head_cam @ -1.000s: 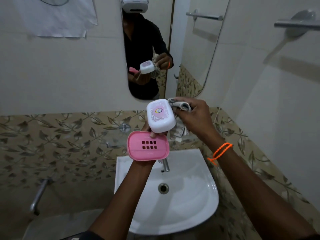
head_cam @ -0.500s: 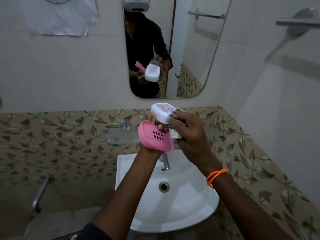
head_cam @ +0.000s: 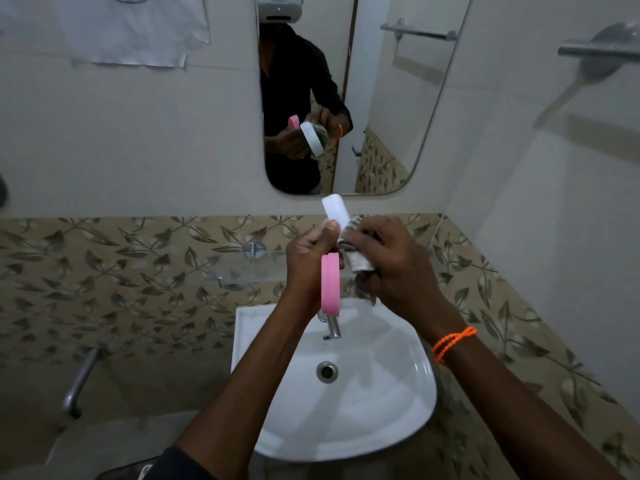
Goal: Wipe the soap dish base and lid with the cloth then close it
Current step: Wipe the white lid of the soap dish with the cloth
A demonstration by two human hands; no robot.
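Both forearms extended from lower frame toward centre, converging just above mid-frame. Left hand (head_cam: pixel 306 261) raised, back turned to camera, thumb pressed upward, fingers curled round soap dish (head_cam: pixel 330 284), which is held edge-on. Right hand (head_cam: pixel 388 268) positioned just right of left hand, knuckles up, fingers bent round cloth (head_cam: pixel 358 259). Hands held close together, nearly touching. Orange cord (head_cam: pixel 452 342) worn on right wrist. Dark sleeve edge seen at left arm, bottom of frame.
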